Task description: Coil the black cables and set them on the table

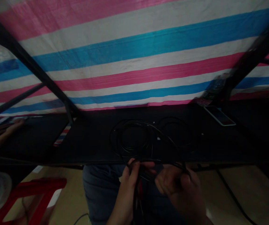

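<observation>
I see a person [97, 187] seated at a black bench [89, 140], both hands low by its near edge — the left hand [134, 172] holding black cable [169, 138] between thumb and fingers, the right hand [178, 182], just beside it, curled tight on cable too. A strand arcs up towards loose loops [131, 147] lying on the bench; a dimmer coil [183, 146] lies to their right — farther right, a phone [220, 115]

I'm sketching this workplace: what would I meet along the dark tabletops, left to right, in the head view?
A co-worker's hand → the larger black cable coil → a fainter cable loop → a phone lying flat.
</observation>
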Demonstrator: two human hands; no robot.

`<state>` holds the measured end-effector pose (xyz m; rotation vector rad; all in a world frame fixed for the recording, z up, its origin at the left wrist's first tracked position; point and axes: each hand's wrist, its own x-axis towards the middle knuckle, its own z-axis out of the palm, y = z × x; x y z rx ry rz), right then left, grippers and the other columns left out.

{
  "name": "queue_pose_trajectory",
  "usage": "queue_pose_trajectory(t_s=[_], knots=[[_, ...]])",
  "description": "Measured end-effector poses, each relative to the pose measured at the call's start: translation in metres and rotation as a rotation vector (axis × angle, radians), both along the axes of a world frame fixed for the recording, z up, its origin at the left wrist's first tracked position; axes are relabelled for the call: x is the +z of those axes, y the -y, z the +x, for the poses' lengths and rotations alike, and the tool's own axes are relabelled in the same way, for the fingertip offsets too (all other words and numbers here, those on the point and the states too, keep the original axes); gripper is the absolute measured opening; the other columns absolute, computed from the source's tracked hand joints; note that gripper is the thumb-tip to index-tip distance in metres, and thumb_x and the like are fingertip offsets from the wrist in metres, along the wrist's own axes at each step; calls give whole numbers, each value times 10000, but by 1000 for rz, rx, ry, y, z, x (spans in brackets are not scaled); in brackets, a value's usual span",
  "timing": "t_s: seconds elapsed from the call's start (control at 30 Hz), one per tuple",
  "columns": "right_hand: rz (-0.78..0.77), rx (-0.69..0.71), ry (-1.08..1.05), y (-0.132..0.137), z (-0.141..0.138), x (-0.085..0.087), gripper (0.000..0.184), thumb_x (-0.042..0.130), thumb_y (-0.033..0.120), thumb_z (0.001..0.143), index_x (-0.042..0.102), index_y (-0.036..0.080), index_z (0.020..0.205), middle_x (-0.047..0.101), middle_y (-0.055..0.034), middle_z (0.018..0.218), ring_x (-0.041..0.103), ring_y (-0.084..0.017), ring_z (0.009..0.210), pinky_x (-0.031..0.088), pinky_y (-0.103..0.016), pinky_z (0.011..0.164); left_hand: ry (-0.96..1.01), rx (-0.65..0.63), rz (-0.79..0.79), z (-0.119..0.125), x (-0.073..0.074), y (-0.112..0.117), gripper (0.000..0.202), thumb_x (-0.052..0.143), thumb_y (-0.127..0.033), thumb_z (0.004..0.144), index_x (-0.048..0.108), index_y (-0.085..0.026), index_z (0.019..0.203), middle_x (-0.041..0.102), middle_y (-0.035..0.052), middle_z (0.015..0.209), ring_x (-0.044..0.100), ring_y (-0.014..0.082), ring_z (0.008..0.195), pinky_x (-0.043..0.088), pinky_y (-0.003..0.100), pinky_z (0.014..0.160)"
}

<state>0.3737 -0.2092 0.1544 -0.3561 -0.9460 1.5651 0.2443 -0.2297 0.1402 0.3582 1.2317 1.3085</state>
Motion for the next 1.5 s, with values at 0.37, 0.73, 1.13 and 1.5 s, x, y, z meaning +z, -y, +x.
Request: queue_pose_trajectory(t_s=[0.37, 0.73, 1.13, 1.5], knots=[[-174, -56, 240, -1, 2, -32, 216, 637, 383, 968, 671, 206, 850, 378, 92, 499, 324, -77, 412, 315, -216, 439, -66, -63, 187, -34, -10, -23, 407, 812, -491, 762, 525, -228, 878, 340, -159, 399, 314, 58, 317, 331, 178, 418], [39, -346, 811, -31, 11, -10, 527, 682, 158, 786, 554, 247, 1289, 461, 92, 675, 499, -95, 566, 505, -221, 600, -509, -310, 97, -49, 7, -19, 308, 724, -474, 822, 591, -198, 846, 475, -80, 584, 334, 72, 436, 271, 196, 418], [210, -114, 1081, -37, 20, -7, 375, 550, 131, 868, 647, 231, 1217, 673, -3, 806, 676, -160, 747, 536, -260, 715, -719, -173, 150, -52, 12, -23, 280, 716, -357, 782, 566, -218, 973, 502, -86, 616, 493, 124, 501, 376, 205, 467], [320, 163, 1367, -26, 7, -2, 290, 545, 14, 758, 721, 194, 903, 770, -72, 911, 717, -224, 840, 482, -273, 695, -886, -715, 299, -45, 8, -17, 170, 552, -52, 790, 623, -205, 781, 671, -3, 755, 622, 177, 717, 404, 246, 658]])
